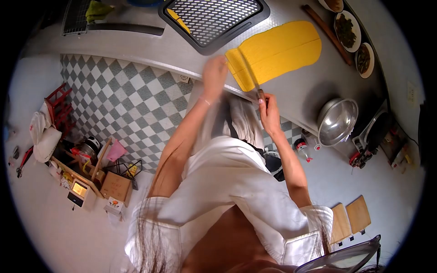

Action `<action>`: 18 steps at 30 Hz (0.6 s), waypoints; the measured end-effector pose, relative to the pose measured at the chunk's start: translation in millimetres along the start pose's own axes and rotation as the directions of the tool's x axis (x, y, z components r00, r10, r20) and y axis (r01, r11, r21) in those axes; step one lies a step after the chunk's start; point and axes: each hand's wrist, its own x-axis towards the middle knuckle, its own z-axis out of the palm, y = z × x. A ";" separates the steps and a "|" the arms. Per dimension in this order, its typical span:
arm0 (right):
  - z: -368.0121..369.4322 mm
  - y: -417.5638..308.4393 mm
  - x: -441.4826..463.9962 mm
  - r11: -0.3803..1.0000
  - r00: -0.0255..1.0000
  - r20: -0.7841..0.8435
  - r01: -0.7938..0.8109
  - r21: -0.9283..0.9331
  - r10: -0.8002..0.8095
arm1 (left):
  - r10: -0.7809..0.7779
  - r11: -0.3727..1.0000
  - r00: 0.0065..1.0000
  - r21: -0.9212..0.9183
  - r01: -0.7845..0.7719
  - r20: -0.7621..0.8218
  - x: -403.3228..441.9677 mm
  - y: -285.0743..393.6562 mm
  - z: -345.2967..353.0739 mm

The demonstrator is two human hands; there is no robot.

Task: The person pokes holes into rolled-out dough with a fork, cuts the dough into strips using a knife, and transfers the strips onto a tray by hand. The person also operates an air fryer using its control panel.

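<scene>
Right hand (269, 111): closed round the handle of a knife (254, 78), at the near edge of the yellow dough sheet (287, 48).
Left hand (215, 73): at the left end of the dough sheet, blurred; the fingers look curled, but I cannot tell whether they grip the edge, only touch it or hold nothing.
Blade: across the dough sheet near its left end, marking off a short portion from the long remainder; whether it goes right through does not show.
Dough sheet: flat on the steel worktop (291, 87), with a lengthwise line that may be a cut or a crease.
Handling: probably light, soft and limp, easily stretched or torn, perhaps slightly tacky.
Where to hold: best lifted with flat fingers under the left edge, supported along its width; a hard pinch would likely dent it.
Perforated tray (218, 13): beyond the dough sheet and to its left, with a yellow piece (179, 21) lying in it.
Wooden rod (327, 34): just beside the dough sheet's right end.
Filled dishes (347, 32): farther right of the dough sheet, past the rod.
Steel bowl (337, 122): right of the dough sheet and nearer the person.
</scene>
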 end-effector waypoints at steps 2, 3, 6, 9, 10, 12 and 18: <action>-6.6 1.0 -3.2 0.997 0.994 -0.083 -0.073 0.039 0.076 | 0.065 0.998 0.998 0.024 -0.065 0.012 0.2 0.0 -0.6; -8.9 9.7 -3.1 0.995 0.981 -0.171 -0.081 0.052 0.089 | 0.065 0.998 0.997 0.019 -0.065 0.029 0.4 0.8 -0.5; -16.8 55.1 -1.1 0.996 0.899 -0.431 -0.084 0.002 0.077 | 0.060 0.998 0.995 0.004 -0.060 0.081 3.1 6.3 -1.7; -36.0 96.0 12.2 0.976 0.787 -0.615 -0.096 -0.194 -0.045 | 0.041 0.999 0.992 -0.003 -0.041 0.118 5.0 8.4 -0.2; -42.6 110.1 16.9 0.966 0.763 -0.644 -0.113 -0.232 -0.065 | 0.029 1.000 0.992 -0.002 -0.029 0.122 5.3 9.9 -0.4; -52.2 144.5 28.2 0.940 0.691 -0.712 -0.148 -0.308 -0.124 | 0.037 0.999 0.991 -0.014 -0.035 0.127 2.7 9.7 -0.2; -74.9 151.5 43.7 0.888 0.676 -0.733 -0.289 -0.358 -0.075 | 0.313 0.940 0.929 0.077 -0.333 0.200 -15.4 -0.6 -3.4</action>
